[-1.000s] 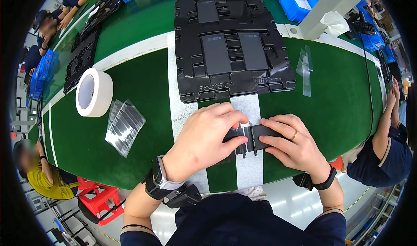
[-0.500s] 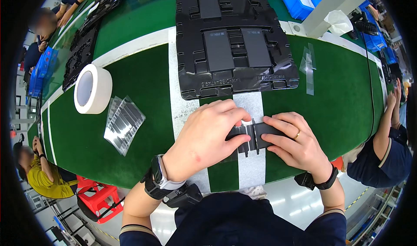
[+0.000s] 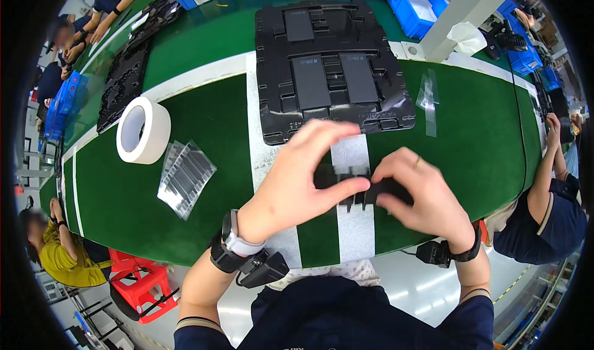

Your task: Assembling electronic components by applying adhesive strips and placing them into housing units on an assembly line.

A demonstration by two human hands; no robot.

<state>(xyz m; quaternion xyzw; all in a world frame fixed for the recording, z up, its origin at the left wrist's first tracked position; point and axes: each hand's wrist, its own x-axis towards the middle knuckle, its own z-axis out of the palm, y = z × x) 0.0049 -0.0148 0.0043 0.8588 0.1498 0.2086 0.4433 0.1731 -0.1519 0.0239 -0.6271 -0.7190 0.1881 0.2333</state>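
Observation:
A dark flat rectangular piece (image 3: 354, 196) with narrow black tabs at its front edge lies on the white strip in front of me. My left hand (image 3: 291, 180) has its fingers raised and spread wide; its thumb tip reaches the middle of the piece. From the other side my right hand (image 3: 427, 195) curves over the right end, its index finger and thumb at the dark piece's edges. Motion blurs this hand slightly. Beyond my hands sits a black moulded tray (image 3: 272, 118), holding flat black battery-like blocks (image 3: 311, 81) in its recesses.
Left on the green table (image 3: 235, 239) stand a white tape roll (image 3: 162, 130) and fanned clear film strips (image 3: 187, 180). More clear strips (image 3: 430, 112) lie right of the tray. Behind rise a grey post (image 3: 467, 25) and a blue bin (image 3: 421, 25). Other people sit at both sides.
My left hand has opened, its fingers lifting away from the piece. The right hand has risen from lying flat to an arched shape. The view has shifted slightly.

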